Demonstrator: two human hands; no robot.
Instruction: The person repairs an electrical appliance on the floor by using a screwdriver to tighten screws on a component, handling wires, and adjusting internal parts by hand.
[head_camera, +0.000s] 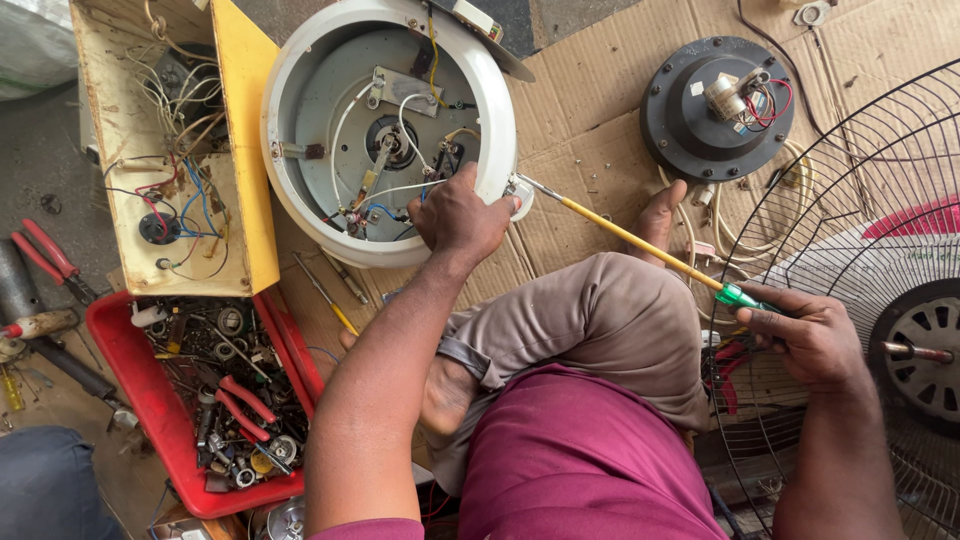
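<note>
A round white casing (500, 110), open side up with wires and metal strips showing inside, lies on cardboard (580, 120) under the left hand (455, 215), whose fingers curl over the rim to steady it. The right hand (805, 335) closes its fingers around the green handle of a long yellow-shafted screwdriver (630, 238); its tip meets the rim just beyond the left fingertips, apparently at a screw. A firm, straight turn looks needed next. A wire fan guard (850, 250) sits beside the right knuckles.
</note>
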